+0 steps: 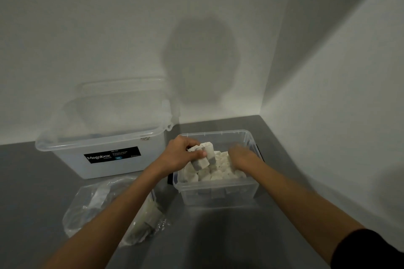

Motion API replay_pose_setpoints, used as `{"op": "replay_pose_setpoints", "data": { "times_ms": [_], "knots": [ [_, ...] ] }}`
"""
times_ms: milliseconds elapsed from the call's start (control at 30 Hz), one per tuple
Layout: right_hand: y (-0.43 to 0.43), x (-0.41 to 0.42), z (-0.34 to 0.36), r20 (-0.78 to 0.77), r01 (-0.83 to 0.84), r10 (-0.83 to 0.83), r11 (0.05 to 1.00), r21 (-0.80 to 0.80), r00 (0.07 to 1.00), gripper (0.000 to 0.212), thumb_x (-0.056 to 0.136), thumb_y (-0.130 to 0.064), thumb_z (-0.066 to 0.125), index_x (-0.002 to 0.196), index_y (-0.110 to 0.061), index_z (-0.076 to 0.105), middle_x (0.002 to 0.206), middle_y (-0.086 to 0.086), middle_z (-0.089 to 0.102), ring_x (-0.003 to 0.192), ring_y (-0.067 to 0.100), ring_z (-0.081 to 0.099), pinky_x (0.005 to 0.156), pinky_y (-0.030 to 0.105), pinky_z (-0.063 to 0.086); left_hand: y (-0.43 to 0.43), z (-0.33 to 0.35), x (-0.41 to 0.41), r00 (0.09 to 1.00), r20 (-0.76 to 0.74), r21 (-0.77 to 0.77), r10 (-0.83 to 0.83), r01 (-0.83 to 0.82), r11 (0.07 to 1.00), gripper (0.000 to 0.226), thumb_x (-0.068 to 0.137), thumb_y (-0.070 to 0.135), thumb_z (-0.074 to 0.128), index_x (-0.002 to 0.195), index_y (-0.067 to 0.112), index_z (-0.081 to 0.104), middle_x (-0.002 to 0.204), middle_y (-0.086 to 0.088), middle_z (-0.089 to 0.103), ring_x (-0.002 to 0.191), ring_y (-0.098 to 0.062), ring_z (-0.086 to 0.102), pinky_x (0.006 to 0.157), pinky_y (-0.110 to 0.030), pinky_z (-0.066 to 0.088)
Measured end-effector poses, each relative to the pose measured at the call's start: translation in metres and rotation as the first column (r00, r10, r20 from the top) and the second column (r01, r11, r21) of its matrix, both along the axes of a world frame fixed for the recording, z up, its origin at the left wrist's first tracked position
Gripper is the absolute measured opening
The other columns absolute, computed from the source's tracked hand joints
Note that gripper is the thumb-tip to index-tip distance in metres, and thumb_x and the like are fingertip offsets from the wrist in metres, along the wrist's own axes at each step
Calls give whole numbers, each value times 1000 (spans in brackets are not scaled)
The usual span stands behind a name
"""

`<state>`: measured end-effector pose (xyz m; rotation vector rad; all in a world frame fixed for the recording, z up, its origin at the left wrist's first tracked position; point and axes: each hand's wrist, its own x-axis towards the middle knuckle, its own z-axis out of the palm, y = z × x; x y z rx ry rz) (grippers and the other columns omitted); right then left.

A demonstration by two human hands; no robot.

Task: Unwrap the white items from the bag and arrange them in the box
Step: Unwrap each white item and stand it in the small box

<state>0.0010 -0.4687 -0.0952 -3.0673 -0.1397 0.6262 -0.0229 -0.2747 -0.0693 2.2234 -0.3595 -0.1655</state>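
Two bare hands work over a small clear plastic box (218, 194) that stands on a grey table (218, 236), in the corner where two white walls meet. The left hand (183, 153) is above the box's far left corner, fingers curled and thumb pressed in, gripping two or three white oblong pieces (203, 156). These held pieces stand nearly upright with a slight lean. Their long axes run from the shadowed grey lower ends, which point down into the box, to the pale upper ends, which point up and away towards the back wall. They hang just above the heap of loose white pieces (220, 166) that fills the box close to its rim. Those pieces are packed side by side, mostly on end.

The right hand (241, 156) reaches down into the far right part of the box and its fingers touch the heap. Motion blur hides the fingers, so I cannot tell whether they are spread or pinching anything. A black sleeve (371, 249) shows at the right forearm's near end.

A crumpled clear plastic bag (87, 209) lies on the table near the box's left side, partly under the left forearm, with more pale pieces (148, 214) inside it. Behind the bag stands a large translucent lidded tub (105, 166) with a black label (111, 155) reading "Megabox". A rounded dark shadow (201, 61) falls on the back wall.
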Motion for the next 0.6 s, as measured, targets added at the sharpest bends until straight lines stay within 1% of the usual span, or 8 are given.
{"op": "replay_pose_setpoints", "data": {
  "times_ms": [100, 167, 233, 300, 333, 400, 467, 600],
  "knots": [
    [-3, 1, 17, 0, 15, -16, 994, 105, 1000, 30, 95, 2, 47, 124, 1, 52, 125, 16, 57, 104, 27, 63, 72, 29, 51, -1, 0, 5, 1000, -17, 36, -5, 6, 999, 23, 84, 31, 69, 89, 9, 74, 87, -14, 71, 83, -31, 65, 77, -44, 53],
    [-5, 6, 32, 83, 6, -30, 962, 275, 996, 20, 94, -3, 47, 107, -1, 63, 106, 16, 67, 81, 25, 69, 60, 27, 53, -2, 0, 8, 1000, -22, 53, -9, 10, 999, 22, 84, 31, 70, 90, 10, 74, 87, -11, 71, 80, -28, 65, 74, -41, 53],
    [-4, 8, 47, 183, -44, -50, 877, 478, 982, 21, 94, -13, 51, 98, -5, 69, 88, 8, 69, 67, 21, 67, 55, 26, 54, -3, 1, 10, 1000, -24, 53, -14, 15, 998, 20, 83, 30, 70, 88, 11, 74, 78, -3, 69, 70, -18, 61, 67, -33, 50],
    [-2, 4, 57, 174, -80, -54, 730, 678, 983, 21, 94, -27, 56, 98, -13, 71, 83, 1, 69, 61, 15, 64, 50, 22, 52, -4, 2, 10, 999, -29, 35, -20, 21, 999, 14, 82, 29, 71, 84, 15, 74, 65, 7, 63, 60, -7, 55, 62, -25, 44],
    [-1, 2, 61, 164, -100, -32, 674, 732, 986, 22, 93, -32, 58, 97, -15, 72, 84, 0, 70, 61, 13, 63, 49, 22, 51, -5, 2, 11, 999, -30, 24, -22, 23, 999, 13, 82, 29, 72, 82, 17, 74, 61, 10, 61, 57, -3, 52, 60, -22, 42],
    [2, -3, 65, 165, -154, 44, 649, 745, 985, 20, 89, -32, 65, 97, -16, 73, 84, 0, 72, 61, 10, 64, 50, 20, 50, -6, 2, 12, 999, -25, 4, -26, 26, 1000, 14, 81, 30, 73, 85, 16, 74, 59, 9, 58, 54, -2, 49, 60, -21, 41],
    [2, -3, 63, 167, -182, 88, 670, 719, 982, 13, 86, -22, 69, 95, -13, 73, 77, -1, 70, 59, 4, 61, 50, 18, 48, -7, 3, 13, 999, -28, -6, -37, 37, 999, 14, 80, 30, 74, 86, 18, 75, 60, 7, 58, 54, -3, 49, 59, -21, 41],
    [-4, 2, 57, 148, -144, 52, 676, 723, 988, 5, 85, -11, 69, 89, -12, 73, 66, -5, 66, 50, -2, 58, 49, 15, 47, -7, 1, 15, 998, -55, -10, -37, 37, 999, 11, 82, 27, 72, 90, 20, 75, 77, -12, 69, 65, -15, 60, 61, -23, 53]
  ]
}}
